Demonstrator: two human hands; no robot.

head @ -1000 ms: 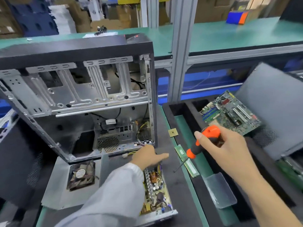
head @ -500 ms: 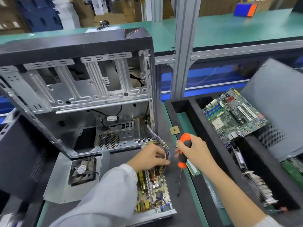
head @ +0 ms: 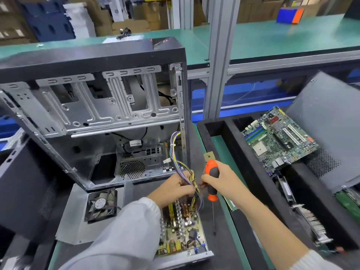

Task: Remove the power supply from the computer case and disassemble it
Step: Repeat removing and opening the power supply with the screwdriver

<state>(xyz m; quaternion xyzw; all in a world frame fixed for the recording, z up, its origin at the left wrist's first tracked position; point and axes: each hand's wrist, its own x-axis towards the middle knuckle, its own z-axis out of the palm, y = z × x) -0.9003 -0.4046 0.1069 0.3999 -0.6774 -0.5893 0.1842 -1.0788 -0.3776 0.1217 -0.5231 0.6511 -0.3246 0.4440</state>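
The power supply (head: 180, 228), opened in front of the computer case (head: 93, 121), could be dragged if its wire bundle (head: 182, 168), pinched by the left hand (head: 173, 189), is pulled while the screwdriver (head: 212, 180) is gripped by the right hand (head: 224, 182).

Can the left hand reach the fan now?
Probably not at once: the left hand grips the wires. The fan lies uncovered on the metal cover beside its sleeve, so after letting go, likely yes.
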